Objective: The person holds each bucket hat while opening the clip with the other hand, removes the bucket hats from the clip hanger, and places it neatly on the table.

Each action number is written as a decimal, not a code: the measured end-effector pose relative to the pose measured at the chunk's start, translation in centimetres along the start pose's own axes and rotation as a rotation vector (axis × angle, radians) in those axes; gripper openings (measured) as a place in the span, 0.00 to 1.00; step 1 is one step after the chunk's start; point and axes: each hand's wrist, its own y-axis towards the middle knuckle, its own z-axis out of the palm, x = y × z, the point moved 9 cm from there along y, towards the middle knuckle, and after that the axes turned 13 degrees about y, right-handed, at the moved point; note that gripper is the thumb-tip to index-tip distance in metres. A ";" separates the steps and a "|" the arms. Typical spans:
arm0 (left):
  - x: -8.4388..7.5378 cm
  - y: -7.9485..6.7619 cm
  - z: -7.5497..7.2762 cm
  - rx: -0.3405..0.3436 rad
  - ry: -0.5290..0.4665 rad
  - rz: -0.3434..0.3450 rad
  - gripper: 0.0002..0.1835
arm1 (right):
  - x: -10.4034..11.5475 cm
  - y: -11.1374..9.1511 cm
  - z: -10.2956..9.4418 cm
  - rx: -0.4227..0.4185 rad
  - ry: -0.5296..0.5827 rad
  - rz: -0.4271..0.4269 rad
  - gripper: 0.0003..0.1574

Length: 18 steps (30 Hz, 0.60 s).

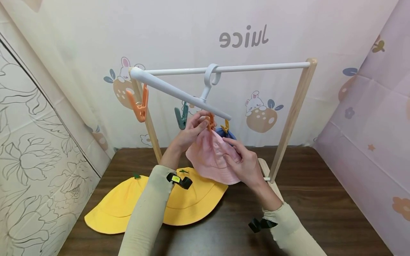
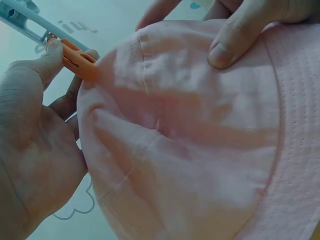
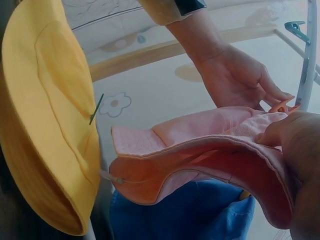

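A pink bucket hat (image 1: 209, 156) hangs below the pale hanger bar (image 1: 179, 93), its crown at an orange clothespin (image 1: 210, 122). My left hand (image 1: 191, 131) pinches that clothespin between thumb and fingers; the left wrist view shows the clothespin (image 2: 80, 60) meeting the top of the crown. With thumb and fingers my right hand (image 1: 245, 163) grips the side of the pink hat near its brim. Behind it hangs a blue hat (image 3: 180, 212), at a yellow clothespin (image 1: 225, 126). The right wrist view looks into the pink hat's underside, where a cord shows.
Two yellow hats (image 1: 195, 199) (image 1: 118, 206) lie on the dark wooden table (image 1: 307, 213). A wooden rack with a white rod (image 1: 262, 67) carries the hanger by its hook (image 1: 209, 76). Another orange clothespin (image 1: 140, 105) and a green clothespin (image 1: 181, 116) hang from the bar.
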 end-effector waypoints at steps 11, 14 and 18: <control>0.4 0.0 -0.1 -0.021 0.011 -0.046 0.19 | -0.3 -0.8 0.4 0.029 -0.018 -0.001 0.34; 0.4 -0.1 -0.2 -0.037 0.027 -0.079 0.14 | -0.5 -1.0 0.5 0.032 -0.022 0.002 0.34; 0.5 -0.3 -0.3 -0.055 0.053 -0.119 0.12 | -0.6 -1.3 0.6 0.032 -0.028 0.001 0.34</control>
